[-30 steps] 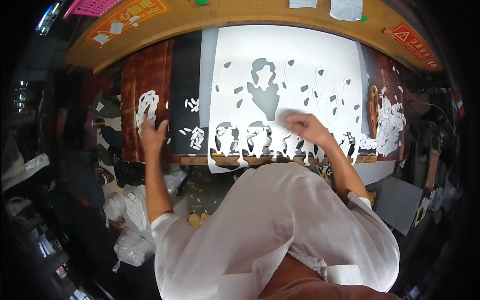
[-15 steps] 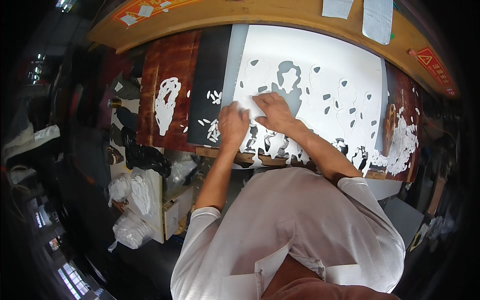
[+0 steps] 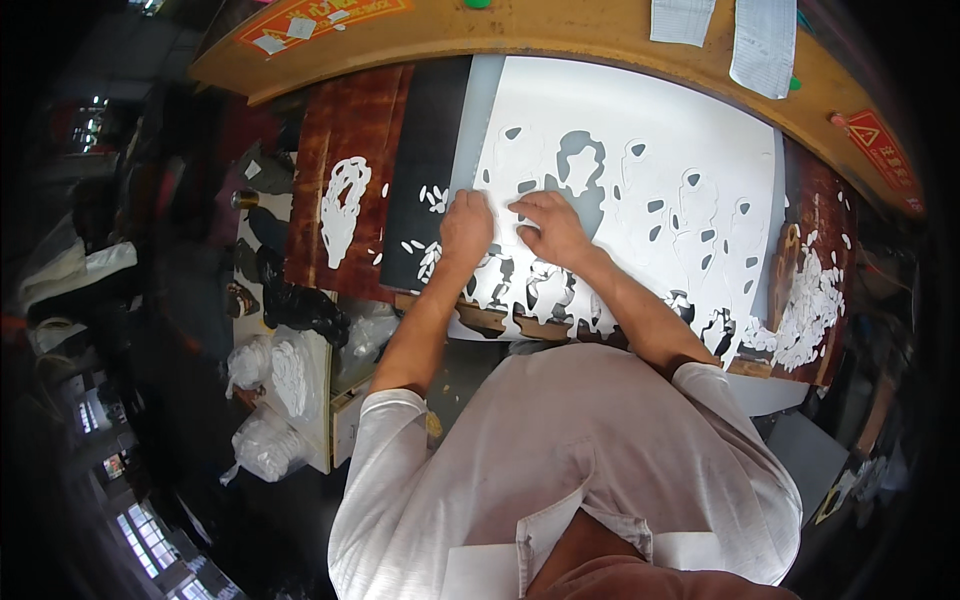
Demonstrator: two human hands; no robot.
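Note:
A large white sheet (image 3: 650, 105) with die-cut shapes lies on a grey board (image 3: 476, 110). At the sheet's left edge my left hand (image 3: 467, 228) is closed, its fingers bent together on the white material; their tips are partly hidden. Just to its right, my right hand (image 3: 553, 228) hovers over or rests on the sheet. Its fingers point left and its thumb stands apart from them. Between the hands shows a white part of the sheet. Beyond my right hand is a cut-out opening (image 3: 592, 210) with grey showing through.
A loose white cut piece (image 3: 342, 215) lies on the reddish-brown wood at left. Small white offcuts (image 3: 430, 262) lie on the black strip, and a heap of scraps (image 3: 812, 310) at right. A yellow beam (image 3: 560, 30) spans the far side. Plastic-wrapped bundles (image 3: 265, 447) sit at lower left.
My left hand has moved slightly up and its fingers are more drawn together. My right hand's fingers have lifted and bent. The raised white material between the hands now looks flatter.

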